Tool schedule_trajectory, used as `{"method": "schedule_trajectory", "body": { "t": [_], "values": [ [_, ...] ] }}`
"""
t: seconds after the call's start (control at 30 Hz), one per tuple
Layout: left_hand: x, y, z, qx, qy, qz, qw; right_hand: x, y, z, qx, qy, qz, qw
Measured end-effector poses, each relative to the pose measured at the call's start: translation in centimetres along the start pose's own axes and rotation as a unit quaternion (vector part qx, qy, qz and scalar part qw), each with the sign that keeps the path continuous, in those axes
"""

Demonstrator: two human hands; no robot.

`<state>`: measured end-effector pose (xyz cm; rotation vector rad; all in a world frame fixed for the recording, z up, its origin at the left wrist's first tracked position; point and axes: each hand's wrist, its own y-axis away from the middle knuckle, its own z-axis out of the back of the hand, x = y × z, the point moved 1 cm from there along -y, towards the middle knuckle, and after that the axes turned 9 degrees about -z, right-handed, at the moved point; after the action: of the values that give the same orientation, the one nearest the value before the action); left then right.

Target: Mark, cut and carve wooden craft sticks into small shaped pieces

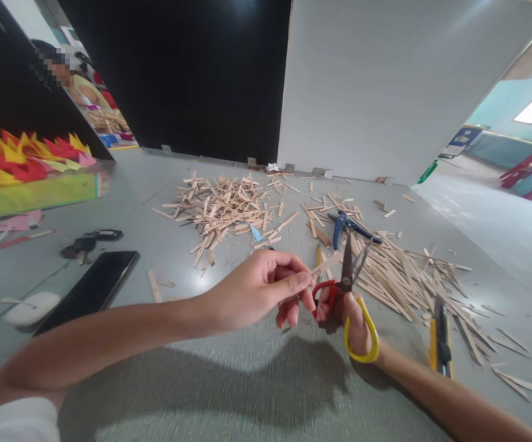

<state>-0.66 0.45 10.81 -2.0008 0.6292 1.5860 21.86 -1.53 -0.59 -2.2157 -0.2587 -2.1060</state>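
Observation:
My left hand (259, 288) pinches a thin wooden stick (325, 264) between thumb and forefinger. My right hand (346, 316) grips scissors (351, 270) with a red and a yellow handle loop; the blades point up and stand apart just right of the stick's tip. Both hands hover over the grey tabletop (229, 380), close to each other.
Piles of cut wooden sticks lie ahead (220, 205) and to the right (399, 276). Blue-handled pliers (346, 226) rest among them. A yellow utility knife (440, 337) lies at right. A black phone (93, 288), a white mouse (31, 307) and keys (86, 240) lie at left. Another person sits far left.

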Motion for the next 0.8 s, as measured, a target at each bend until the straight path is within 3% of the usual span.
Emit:
{"method": "schedule_trajectory", "body": {
  "t": [0.07,0.17,0.3,0.47,0.8],
  "values": [
    [0.2,-0.2,-0.1,-0.009,-0.005,0.006,1.000,-0.6,-0.7,0.1,-0.030,-0.052,-0.044,0.997],
    [0.5,-0.5,-0.1,-0.018,-0.010,0.020,1.000,-0.4,-1.3,0.2,-0.028,-0.076,-0.082,0.993],
    [1.3,-0.9,0.4,-0.008,-0.004,0.033,0.999,-0.1,-1.4,0.5,-0.035,-0.059,-0.079,0.994],
    [2.9,-1.3,1.0,0.055,-0.066,0.059,0.995,-0.4,-1.4,0.6,-0.030,-0.057,-0.083,0.994],
    [1.8,-1.6,0.9,0.028,-0.072,0.055,0.996,-1.1,-1.4,0.8,-0.044,-0.066,-0.064,0.995]
  ]
}}
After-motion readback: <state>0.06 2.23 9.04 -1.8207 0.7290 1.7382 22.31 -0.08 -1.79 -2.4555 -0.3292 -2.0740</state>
